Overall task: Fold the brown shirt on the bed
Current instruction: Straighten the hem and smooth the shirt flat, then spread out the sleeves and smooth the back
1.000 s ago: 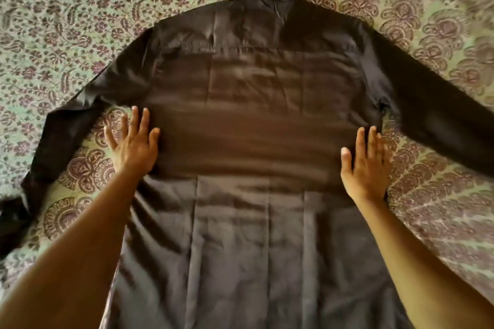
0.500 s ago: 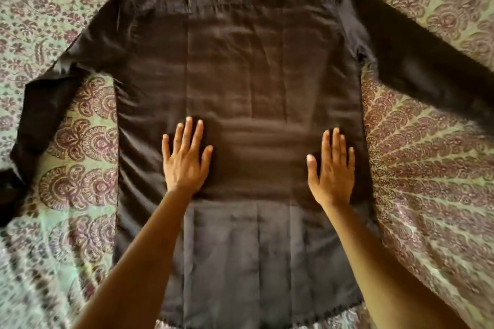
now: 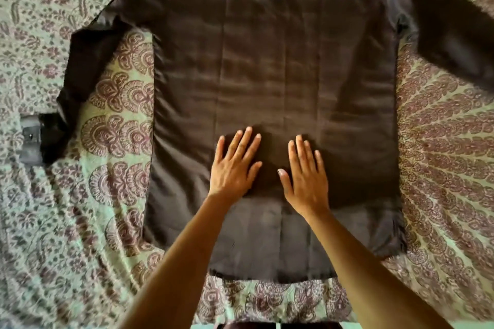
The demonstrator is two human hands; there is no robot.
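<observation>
The brown shirt [image 3: 272, 67] lies spread flat on the bed, back side up, its collar end cut off at the top of the view. Its left sleeve [image 3: 80, 72] bends down toward the left edge, and its right sleeve [image 3: 451, 32] stretches off to the upper right. My left hand [image 3: 234, 165] and my right hand [image 3: 306, 179] lie flat side by side on the lower middle of the shirt, fingers straight and pointing away from me. The hem [image 3: 267, 275] runs just below my forearms.
The bed is covered by a green sheet [image 3: 441, 168] with a purple floral pattern, showing on both sides of the shirt and below the hem. A grey cuff end [image 3: 30, 139] of the left sleeve lies at the far left.
Both hands have slid inward from the shirt's side edges to its middle and toward the hem. The view has shifted so the collar left the top of the frame.
</observation>
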